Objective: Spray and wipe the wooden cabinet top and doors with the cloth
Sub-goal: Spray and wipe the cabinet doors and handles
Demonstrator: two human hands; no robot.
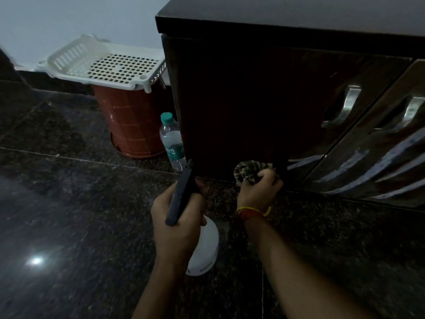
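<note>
A dark wooden cabinet [241, 107] fills the upper right, its top edge above and two doors with metal handles [345, 107] to the right. My right hand [258, 188] grips a bunched striped cloth [250, 169] against the cabinet's lower side panel, near the floor. My left hand [178, 217] holds a white spray bottle [207, 247] by its black trigger head, the nozzle pointing up toward the cabinet's bottom corner.
A clear water bottle [172, 141] with a green cap stands at the cabinet's left corner. Behind it sits a brown bin [133, 120] with a white plastic basket [103, 63] on top. The floor is dark polished granite [69, 203].
</note>
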